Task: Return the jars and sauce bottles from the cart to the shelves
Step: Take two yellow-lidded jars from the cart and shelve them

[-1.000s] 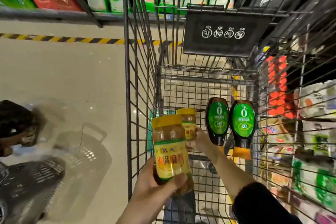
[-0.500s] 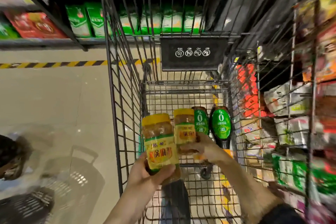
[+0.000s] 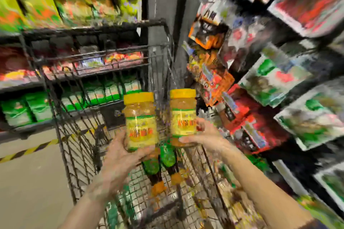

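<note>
Left hand (image 3: 121, 152) is wrapped round the bottom of a jar (image 3: 140, 122) with a yellow lid, fingers and thumb curled about its base, holding it upright above the cart (image 3: 74, 154). Right hand (image 3: 206, 135) grips a second jar (image 3: 183, 115) of the same kind just beside the first, thumb lying across its lower front, and this one is upright too. The two jars sit level with each other, close but with a gap between them, and both are raised over the wire basket rather than resting in it. The labels are too blurred to read. Down on the bottom of the cart, under the hands, lie two sauce bottles (image 3: 151, 169) with green labels and orange caps, side by side, caps pointing toward the person. Shelves (image 3: 279, 80) of blurred packets rise on the right, near the second jar, and green bags (image 3: 18, 109) fill a lower shelf beyond the cart on the left. A yellow and black stripe (image 3: 28, 149) crosses the floor (image 3: 28, 191) there
</note>
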Tool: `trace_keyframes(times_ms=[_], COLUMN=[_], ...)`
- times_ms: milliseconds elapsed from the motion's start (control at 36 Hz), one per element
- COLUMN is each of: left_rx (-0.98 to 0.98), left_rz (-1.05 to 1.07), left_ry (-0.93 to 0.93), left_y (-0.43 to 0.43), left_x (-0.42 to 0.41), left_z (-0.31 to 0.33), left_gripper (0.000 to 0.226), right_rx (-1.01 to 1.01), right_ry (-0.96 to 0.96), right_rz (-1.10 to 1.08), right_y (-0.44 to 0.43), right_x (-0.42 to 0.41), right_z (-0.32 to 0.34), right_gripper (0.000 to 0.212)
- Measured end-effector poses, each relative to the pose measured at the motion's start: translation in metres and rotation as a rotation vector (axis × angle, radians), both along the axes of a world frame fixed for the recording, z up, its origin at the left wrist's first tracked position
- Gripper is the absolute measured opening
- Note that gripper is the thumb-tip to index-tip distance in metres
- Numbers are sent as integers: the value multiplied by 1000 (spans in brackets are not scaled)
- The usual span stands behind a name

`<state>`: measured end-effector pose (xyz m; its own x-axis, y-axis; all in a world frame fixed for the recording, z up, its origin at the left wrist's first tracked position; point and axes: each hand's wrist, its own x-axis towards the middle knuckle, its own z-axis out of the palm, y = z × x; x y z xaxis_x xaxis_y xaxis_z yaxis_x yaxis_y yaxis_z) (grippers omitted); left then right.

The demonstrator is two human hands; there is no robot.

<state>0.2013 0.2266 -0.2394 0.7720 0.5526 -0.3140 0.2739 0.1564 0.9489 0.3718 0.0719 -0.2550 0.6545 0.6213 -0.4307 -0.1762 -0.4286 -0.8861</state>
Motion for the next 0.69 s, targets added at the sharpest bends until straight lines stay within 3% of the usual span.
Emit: trace_keyframes(times_ms=[139,250,361,444,611,694], left_rx=[64,83,133,138,86,11], left_rz=[-137,-273,-422,-512,-755,-879], left_ry=[-213,-340,-423,-479,-555,-593], left_y=[-36,-78,-131,-181,-308,-370], left_x=[14,12,-3,-22,-80,-109], left_z=[55,92,123,143,171,182], left_gripper=[56,84,76,82,49,48], right_rx=[103,176,206,208,156,123], right_ry=[-127,-223,-329,-420,-578,-643], right_rz=[-117,-237,-366,-466,-767,-901], right_y=[-69,-138,-212,-270,-399,-451], right_x=[-14,-48,-99,-151,-297,-365], right_z=[75,127,160,181,213,225], right_gripper=[59,61,52,49,63,59])
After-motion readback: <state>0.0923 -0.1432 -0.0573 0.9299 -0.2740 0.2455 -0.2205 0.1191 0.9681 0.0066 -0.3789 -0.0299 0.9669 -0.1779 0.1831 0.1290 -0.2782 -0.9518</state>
